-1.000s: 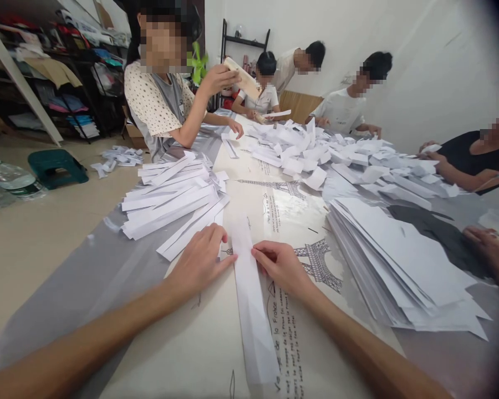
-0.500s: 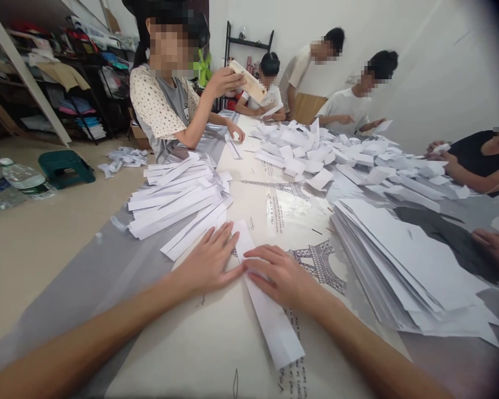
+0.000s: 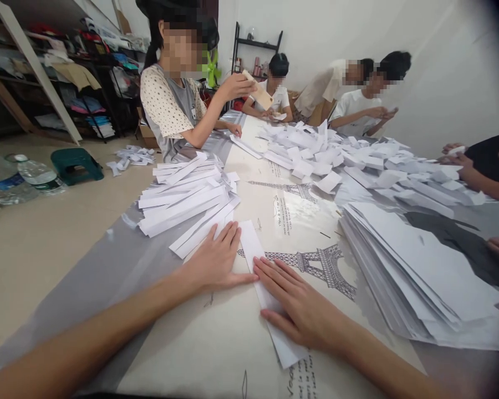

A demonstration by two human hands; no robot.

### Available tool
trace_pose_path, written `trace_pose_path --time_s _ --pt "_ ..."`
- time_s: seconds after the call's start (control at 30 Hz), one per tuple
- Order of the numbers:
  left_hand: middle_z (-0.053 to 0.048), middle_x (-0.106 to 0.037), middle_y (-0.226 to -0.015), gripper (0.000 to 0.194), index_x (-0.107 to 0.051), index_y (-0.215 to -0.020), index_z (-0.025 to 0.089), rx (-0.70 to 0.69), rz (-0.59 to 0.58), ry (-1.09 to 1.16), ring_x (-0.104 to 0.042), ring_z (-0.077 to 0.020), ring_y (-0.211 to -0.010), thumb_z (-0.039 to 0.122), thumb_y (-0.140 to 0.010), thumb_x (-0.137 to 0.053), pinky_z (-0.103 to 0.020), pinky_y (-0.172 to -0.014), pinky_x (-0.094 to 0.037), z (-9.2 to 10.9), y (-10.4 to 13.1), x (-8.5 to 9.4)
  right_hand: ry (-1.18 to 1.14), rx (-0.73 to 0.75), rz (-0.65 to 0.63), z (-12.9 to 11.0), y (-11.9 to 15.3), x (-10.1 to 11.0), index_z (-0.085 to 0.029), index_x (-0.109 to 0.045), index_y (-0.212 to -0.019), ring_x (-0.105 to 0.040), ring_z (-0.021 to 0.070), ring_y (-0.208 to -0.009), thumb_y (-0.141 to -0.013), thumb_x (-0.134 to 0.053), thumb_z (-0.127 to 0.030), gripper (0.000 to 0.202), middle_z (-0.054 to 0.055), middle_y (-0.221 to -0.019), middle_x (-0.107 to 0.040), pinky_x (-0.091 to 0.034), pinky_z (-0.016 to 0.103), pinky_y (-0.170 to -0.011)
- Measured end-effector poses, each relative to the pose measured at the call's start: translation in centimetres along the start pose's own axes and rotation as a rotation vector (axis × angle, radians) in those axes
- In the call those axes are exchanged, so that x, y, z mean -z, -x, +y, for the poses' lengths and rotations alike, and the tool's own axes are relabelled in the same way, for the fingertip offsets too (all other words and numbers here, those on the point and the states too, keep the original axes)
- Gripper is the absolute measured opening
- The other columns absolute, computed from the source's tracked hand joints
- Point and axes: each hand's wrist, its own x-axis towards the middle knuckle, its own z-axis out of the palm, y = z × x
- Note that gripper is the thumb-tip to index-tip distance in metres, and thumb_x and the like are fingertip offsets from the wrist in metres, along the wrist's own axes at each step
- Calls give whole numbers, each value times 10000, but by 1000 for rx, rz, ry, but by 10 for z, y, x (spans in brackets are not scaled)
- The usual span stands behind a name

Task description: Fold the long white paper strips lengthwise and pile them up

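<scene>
A long folded strip of white paper lies slantwise on the printed tablecloth. My left hand rests flat at the strip's left edge, its fingers stretched out and the thumb reaching onto the paper. Fingers extended, my right hand presses on the strip's middle and covers part of it. Just beyond my left hand is a pile of folded paper strips. To the right of my right hand stands a thick stack of white paper sheets.
Across the table spreads a large heap of small folded papers. A co-worker at the left holds a wooden block over another strip. Several more people sit or stand around the far side. A green stool and water bottles are on the floor.
My right hand has slid down the strip toward me, and its fingers now lie flatter. My left hand stays by the strip's edge. The view has shifted slightly left.
</scene>
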Motion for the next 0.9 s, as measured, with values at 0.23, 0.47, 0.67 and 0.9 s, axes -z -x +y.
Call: trace_pose_path --time_s 0.23,0.47,0.67,0.9 --pt "-287 -244 -1636 1150 -289 -1566 -23 11 -29 22 -212 -409 -1543 894 -874 -249 -587 -1232 -139 2 0 1 97 3 103 -27 35 -2 -144 -326 -1600 -429 297 -1464 -966 -520 -133 664 133 -1573 -448 -444 508 -1185" --pt "-278 -272 -1631 1112 -313 -1564 2 9 -8 13 -236 -416 -1534 876 -877 -324 -592 -1241 -133 2 -2 3 236 85 163 -55 64 -8 -94 -603 -1396 -602 309 -1315 -928 -569 -126 470 134 -1458 -575 -578 405 -1054" --pt "-229 -450 -1558 737 -454 -1494 46 -120 119 -51 -324 -375 -1511 609 -1028 -361 -545 -1258 -178 20 3 6 202 65 232 -58 63 -14 -82 -611 -1388 -591 304 -1324 -919 -566 -102 471 140 -1439 -591 -557 394 -1079" --pt "-316 -485 -1492 958 -491 -1435 -51 -129 60 36 -451 -435 -1417 765 -960 -331 -532 -1191 -325 34 7 5 241 67 254 -63 64 -14 -85 -674 -1305 -643 330 -1256 -944 -614 -175 376 168 -1360 -647 -603 409 -1015"
